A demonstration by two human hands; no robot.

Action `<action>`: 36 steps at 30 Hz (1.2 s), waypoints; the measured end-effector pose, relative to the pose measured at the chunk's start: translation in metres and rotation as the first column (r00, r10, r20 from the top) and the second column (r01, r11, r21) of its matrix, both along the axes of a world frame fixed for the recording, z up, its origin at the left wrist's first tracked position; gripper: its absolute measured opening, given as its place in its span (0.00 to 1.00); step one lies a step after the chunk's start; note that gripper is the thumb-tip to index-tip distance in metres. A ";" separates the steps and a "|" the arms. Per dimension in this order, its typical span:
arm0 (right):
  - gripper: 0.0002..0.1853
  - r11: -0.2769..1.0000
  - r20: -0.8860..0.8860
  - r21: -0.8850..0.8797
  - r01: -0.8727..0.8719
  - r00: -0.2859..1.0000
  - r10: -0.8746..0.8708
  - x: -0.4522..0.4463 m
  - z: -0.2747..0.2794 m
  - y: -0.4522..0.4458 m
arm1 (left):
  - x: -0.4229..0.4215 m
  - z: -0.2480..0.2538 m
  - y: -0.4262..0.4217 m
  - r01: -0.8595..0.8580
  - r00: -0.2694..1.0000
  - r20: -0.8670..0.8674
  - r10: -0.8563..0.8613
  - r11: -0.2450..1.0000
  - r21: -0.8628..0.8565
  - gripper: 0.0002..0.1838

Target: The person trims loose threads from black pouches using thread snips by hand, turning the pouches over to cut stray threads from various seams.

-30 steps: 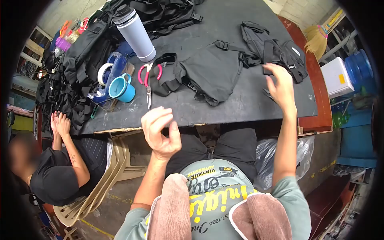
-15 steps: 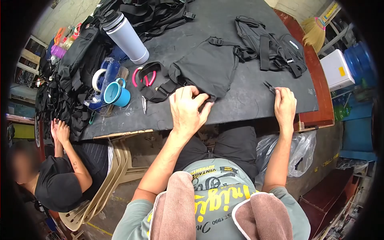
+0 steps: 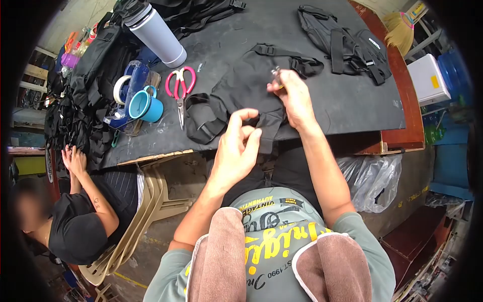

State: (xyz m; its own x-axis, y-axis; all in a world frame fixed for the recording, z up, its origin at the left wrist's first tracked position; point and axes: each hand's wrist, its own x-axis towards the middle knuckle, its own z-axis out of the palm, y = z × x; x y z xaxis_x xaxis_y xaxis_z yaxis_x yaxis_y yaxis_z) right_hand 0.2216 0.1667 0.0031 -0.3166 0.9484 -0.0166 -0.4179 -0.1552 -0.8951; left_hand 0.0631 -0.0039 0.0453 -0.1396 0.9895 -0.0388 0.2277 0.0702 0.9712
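A black fabric bag with straps lies in front of me, its near corner at the table's front edge. My left hand is closed in a pinch on the near edge of this bag. Above the bag's right side, my right hand is closed around small thread snips, which are partly hidden by the fingers and slightly blurred. Left of the bag's looped strap, scissors with pink handles lie on the table.
A blue cup, a tape roll and a grey tumbler stand left on the black table. Another black bag lies at the far right. Black straps are heaped at left, beside another person's hands.
My right hand has moved left from the table's right side to over the bag, carrying the snips. The bag has shifted toward me, baring the scissors and separating from the far bag.
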 end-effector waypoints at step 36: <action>0.18 0.963 0.614 0.261 0.071 0.758 -0.222 0.091 -0.023 -0.153 | -0.002 -0.014 0.006 0.356 0.614 -0.775 0.149 0.824 0.441 0.27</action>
State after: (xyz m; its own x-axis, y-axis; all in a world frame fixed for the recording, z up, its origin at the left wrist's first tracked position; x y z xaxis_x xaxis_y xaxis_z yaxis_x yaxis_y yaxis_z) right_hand 0.3129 0.0137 -0.0195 -0.1622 0.9859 0.0414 0.2531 0.0821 -0.9640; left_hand 0.0607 0.0022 0.0317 0.2396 0.8157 0.5265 0.8488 -0.4392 0.2941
